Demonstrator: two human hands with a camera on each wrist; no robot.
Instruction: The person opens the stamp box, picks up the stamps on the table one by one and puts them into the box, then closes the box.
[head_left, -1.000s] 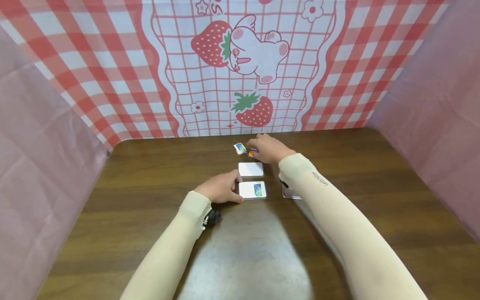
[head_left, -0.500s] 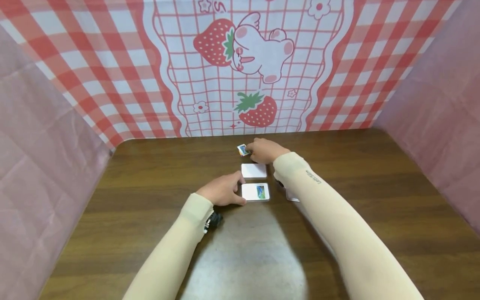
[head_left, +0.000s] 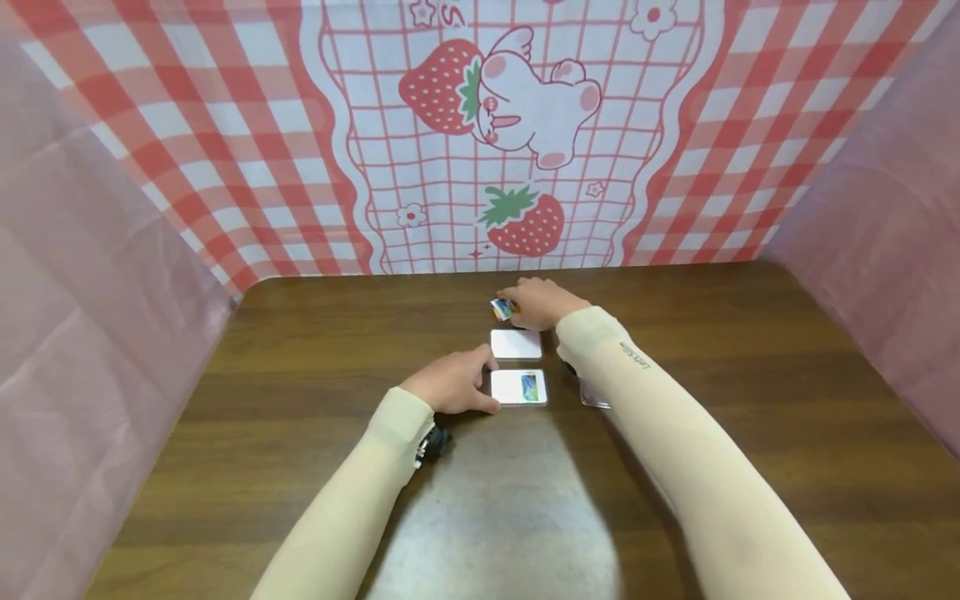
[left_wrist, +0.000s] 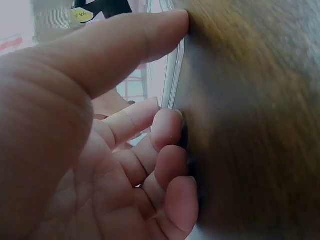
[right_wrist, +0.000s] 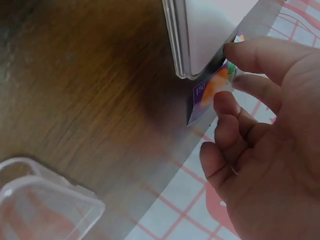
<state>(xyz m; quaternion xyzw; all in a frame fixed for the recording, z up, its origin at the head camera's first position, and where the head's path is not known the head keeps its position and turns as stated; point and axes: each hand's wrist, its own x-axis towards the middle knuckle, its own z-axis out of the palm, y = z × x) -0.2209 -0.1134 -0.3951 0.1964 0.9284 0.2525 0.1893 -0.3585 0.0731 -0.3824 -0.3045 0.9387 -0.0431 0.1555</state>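
Thumb and fingers of my left hand [head_left: 453, 383] grip the left end of a flat clear case [head_left: 510, 388] lying on the table. The case holds a white card bearing a small green-blue stamp [head_left: 530, 387]. In the left wrist view, the thumb and index fingertip meet the clear edge [left_wrist: 173, 75]. Farther back, my right hand [head_left: 545, 305] pinches small stamps [head_left: 501, 310] between thumb and index finger. One purple-and-orange stamp [right_wrist: 212, 92] marked 1.50 shows in the right wrist view. Between the hands lies a second flat white piece [head_left: 516, 344].
A clear plastic lid or box [right_wrist: 50, 205] lies to the right, mostly hidden under my right forearm in the head view. The brown wooden table [head_left: 300, 467] ends at a strawberry-print cloth [head_left: 555, 133], with pink cloth [head_left: 82, 250] at the sides.
My right fingers have gathered the two stamps, which lay slightly apart, into one small overlapping group nearer the hand. The left hand keeps its place at the case; the head view has shifted slightly.
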